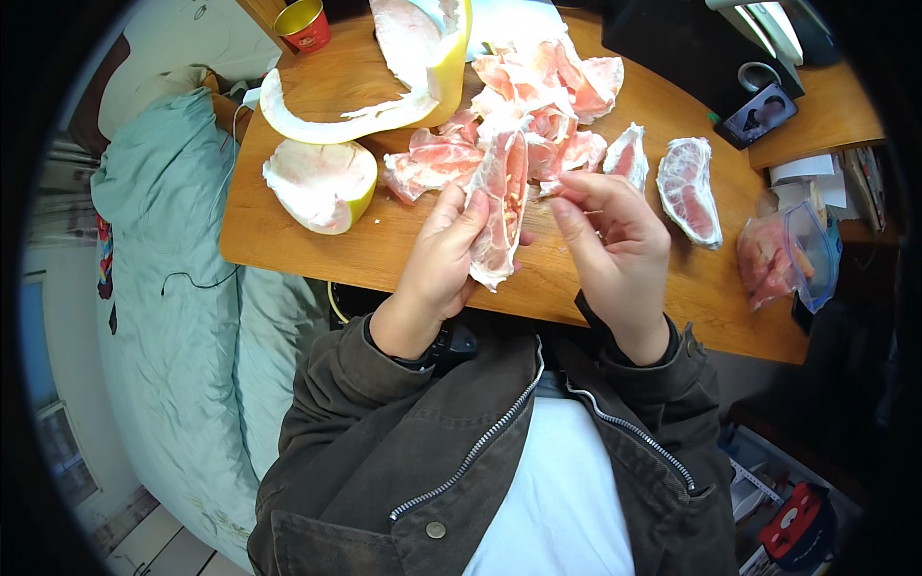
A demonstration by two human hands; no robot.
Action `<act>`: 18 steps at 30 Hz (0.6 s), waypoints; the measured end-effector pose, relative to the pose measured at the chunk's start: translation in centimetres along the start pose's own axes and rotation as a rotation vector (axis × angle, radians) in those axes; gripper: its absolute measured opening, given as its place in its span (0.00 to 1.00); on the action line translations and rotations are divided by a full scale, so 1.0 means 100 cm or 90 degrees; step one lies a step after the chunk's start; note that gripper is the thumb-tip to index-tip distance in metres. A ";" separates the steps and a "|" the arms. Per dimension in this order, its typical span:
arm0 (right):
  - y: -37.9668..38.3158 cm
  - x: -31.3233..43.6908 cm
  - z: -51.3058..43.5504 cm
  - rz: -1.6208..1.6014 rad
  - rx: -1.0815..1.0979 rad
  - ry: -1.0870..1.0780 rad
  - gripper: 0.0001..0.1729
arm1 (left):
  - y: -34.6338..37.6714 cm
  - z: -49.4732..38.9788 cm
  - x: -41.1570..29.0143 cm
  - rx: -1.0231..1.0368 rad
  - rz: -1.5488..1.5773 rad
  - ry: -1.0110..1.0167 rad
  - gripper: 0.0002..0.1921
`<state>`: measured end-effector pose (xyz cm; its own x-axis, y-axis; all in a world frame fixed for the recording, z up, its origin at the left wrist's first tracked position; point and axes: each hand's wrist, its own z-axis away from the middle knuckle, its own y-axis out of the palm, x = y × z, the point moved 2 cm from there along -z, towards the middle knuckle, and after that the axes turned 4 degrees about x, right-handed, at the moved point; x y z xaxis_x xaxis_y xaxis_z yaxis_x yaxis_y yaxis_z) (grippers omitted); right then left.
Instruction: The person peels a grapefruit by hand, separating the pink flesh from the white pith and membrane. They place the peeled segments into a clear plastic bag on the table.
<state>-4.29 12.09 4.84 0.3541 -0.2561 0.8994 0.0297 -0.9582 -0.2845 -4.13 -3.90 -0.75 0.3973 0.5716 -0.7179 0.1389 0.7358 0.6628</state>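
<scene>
My left hand holds a pomelo segment upright, thumb on its near side; its membrane is parted along one edge and pale seeds show inside. Just right of it is my right hand, thumb and index fingertips close together; whether a small bit is between them I cannot tell. Beyond the hands lies a heap of pink membranes and peeled skins. Two more segments, a smaller one and a larger one, rest on the wooden desk to the right.
Thick yellow pomelo rind and a cut rind piece lie at the left. A red cup stands at the back left. At the right are a phone and a zip bag of pink pulp. A bed adjoins the desk.
</scene>
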 end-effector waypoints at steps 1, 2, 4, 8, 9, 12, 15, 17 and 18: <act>0.001 0.001 -0.002 0.041 0.015 -0.016 0.14 | 0.000 -0.002 0.002 0.001 -0.001 0.046 0.19; 0.003 0.002 -0.001 0.052 0.047 0.005 0.12 | 0.001 -0.003 0.004 -0.036 -0.013 0.081 0.19; 0.007 0.002 -0.003 0.041 0.066 0.043 0.13 | 0.001 -0.004 0.007 -0.032 -0.018 0.114 0.19; 0.017 -0.004 -0.004 -0.076 0.054 0.112 0.09 | 0.004 -0.004 0.010 -0.051 -0.086 0.193 0.22; 0.018 -0.007 -0.005 -0.109 0.050 0.134 0.08 | 0.006 -0.004 0.010 -0.049 -0.096 0.205 0.22; 0.016 -0.012 -0.002 -0.154 0.095 0.184 0.04 | 0.009 -0.005 0.008 -0.048 -0.098 0.239 0.23; 0.010 -0.013 -0.003 -0.164 0.036 0.169 0.03 | 0.012 -0.006 0.006 -0.069 -0.104 0.270 0.24; 0.009 -0.012 -0.003 -0.176 0.033 0.150 0.04 | 0.013 -0.006 0.005 -0.075 -0.118 0.279 0.25; 0.010 -0.012 -0.004 -0.172 0.033 0.148 0.04 | 0.014 -0.006 0.006 -0.070 -0.125 0.278 0.25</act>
<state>-5.02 11.35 3.59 0.1051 -0.0222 0.9942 0.1435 -0.9890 -0.0372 -4.28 -2.29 -0.34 -0.0475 0.4995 -0.8650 0.0671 0.8656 0.4961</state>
